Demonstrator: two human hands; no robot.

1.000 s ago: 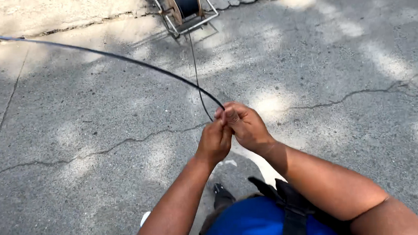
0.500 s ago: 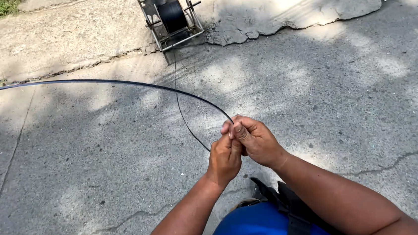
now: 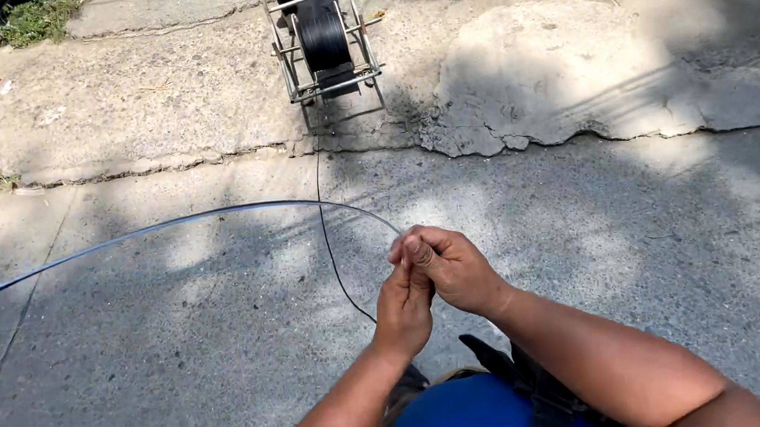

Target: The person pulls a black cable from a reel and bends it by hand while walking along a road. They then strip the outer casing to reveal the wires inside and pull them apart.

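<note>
My left hand [image 3: 403,308] and my right hand [image 3: 447,267] are pressed together in front of me, both pinching the end of a thin black cable [image 3: 326,236]. That cable runs from my hands across the concrete up to a metal-framed reel [image 3: 323,39] wound with black cable. A thicker pale blue rod [image 3: 155,229] arcs from my hands out to the left edge of the view. Where the rod and cable meet is hidden under my fingers.
The ground is cracked concrete with a raised slab edge [image 3: 168,162] running across. A rough patched area [image 3: 586,71] lies at the right. Weeds [image 3: 35,19] grow at the top left. My blue shirt and a dark strap [image 3: 539,395] show at the bottom.
The view has tilted upward, so the reel now sits lower and larger in the frame. My hands stay clasped together on the cable and rod end.
</note>
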